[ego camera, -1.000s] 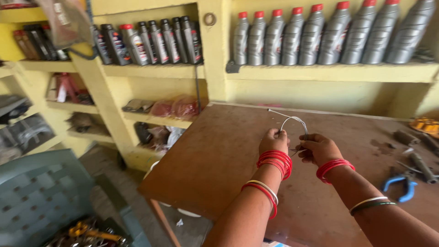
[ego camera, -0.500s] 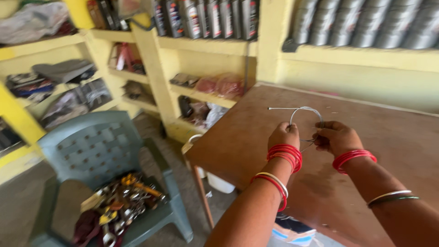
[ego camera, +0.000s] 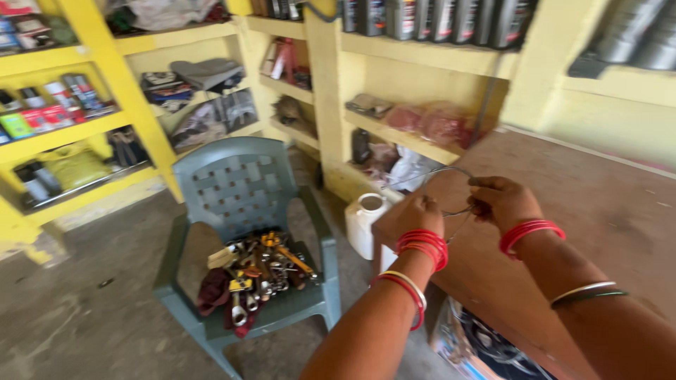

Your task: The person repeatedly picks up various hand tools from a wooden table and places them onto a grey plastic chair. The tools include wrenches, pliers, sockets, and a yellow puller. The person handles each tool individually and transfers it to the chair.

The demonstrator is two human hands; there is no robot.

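Two hands bend a thin wire loop

The left hand (ego camera: 417, 214) and right hand (ego camera: 501, 203) both pinch the wire (ego camera: 451, 184), close together above the brown table (ego camera: 605, 204).

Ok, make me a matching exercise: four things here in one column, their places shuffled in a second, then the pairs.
1. thin bent metal wire
2. pile of metal spanners
3. white plastic jug
4. row of grey bottles

a. on the grey plastic chair
b. top yellow shelf
c. between both hands
d. floor, beside the brown table

Pairs: 1-c, 2-a, 3-d, 4-b
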